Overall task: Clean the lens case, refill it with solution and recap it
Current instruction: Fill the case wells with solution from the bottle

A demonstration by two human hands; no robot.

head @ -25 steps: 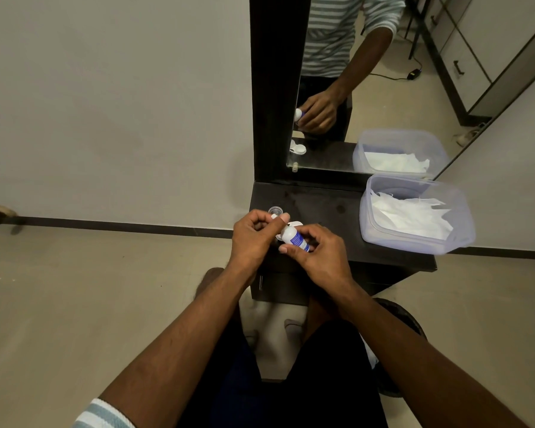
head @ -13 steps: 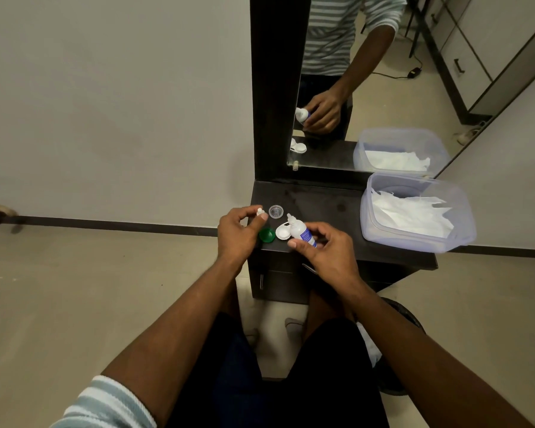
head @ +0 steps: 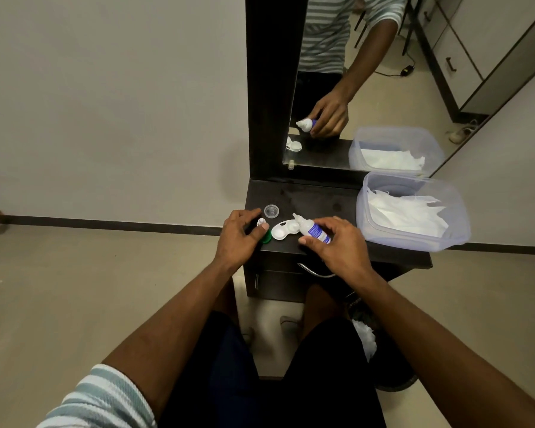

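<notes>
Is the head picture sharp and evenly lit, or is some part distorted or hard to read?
Head view: dim, soft indoor light, with no hard shadows; wide-angle bending curves the floor line and the mirror frame; the solution bottle label is too small to read; the dark tabletop shows a faint sheen but no strong glare.

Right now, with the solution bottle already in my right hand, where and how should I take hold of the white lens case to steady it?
Probably pinch the lens case at its narrow waist between the two round wells, coming with the left hand from the near left. It lies flat with both wells open upward, and the bottle nozzle leans over its far right well, so that side is taken.
</notes>
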